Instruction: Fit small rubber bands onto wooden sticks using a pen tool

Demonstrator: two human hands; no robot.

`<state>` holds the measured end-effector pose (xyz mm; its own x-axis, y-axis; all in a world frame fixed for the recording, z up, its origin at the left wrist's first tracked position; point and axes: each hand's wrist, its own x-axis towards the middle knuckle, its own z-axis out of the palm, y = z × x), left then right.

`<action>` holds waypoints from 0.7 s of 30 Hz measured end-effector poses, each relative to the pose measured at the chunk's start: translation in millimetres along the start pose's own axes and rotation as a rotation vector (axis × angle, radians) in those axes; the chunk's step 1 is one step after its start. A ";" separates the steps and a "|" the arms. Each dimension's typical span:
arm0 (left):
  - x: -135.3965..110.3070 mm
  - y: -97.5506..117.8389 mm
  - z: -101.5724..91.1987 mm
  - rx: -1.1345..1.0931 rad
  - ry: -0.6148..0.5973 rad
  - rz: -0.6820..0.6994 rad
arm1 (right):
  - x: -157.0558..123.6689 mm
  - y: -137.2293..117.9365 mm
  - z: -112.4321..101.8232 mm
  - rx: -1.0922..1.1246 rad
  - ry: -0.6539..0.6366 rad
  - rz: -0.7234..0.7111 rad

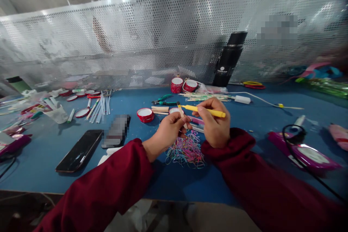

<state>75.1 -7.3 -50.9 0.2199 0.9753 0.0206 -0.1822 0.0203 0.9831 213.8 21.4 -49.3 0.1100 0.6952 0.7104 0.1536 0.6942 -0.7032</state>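
Note:
My left hand [169, 129] pinches a small wooden craft stick [182, 111], held up at a tilt, with a dark mark at its top end. In my right hand [217, 127] is a yellow marker pen [191, 108], pointing left. Its nib is at the stick's upper part; I cannot tell whether it touches. A heap of colourful rubber bands [187, 151] lies on the table below both hands. Just beyond them are more wooden sticks [160, 109] and a stack of red-rimmed round lids [145, 115].
Two phones [79, 151] lie at left on the blue table [174, 185]. Green-handled pliers [164, 100] rest behind the hands. A black bottle [230, 59] leans by the perforated metal screen [174, 36]. A purple device [307, 154] with a black cable is at right.

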 end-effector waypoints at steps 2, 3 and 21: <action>-0.5 0.4 0.2 0.002 -0.003 -0.001 | -0.1 0.2 0.0 -0.001 -0.028 0.000; -0.6 0.4 0.3 0.001 -0.002 -0.001 | -0.1 0.3 0.0 -0.006 -0.037 -0.001; -0.1 -1.0 0.0 -0.001 -0.003 0.002 | 0.2 -2.1 -0.6 -0.008 -0.031 -0.014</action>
<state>75.3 -7.4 -51.8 0.2228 0.9746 0.0230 -0.1834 0.0188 0.9829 214.0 20.0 -47.6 0.0777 0.6909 0.7188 0.1628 0.7025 -0.6928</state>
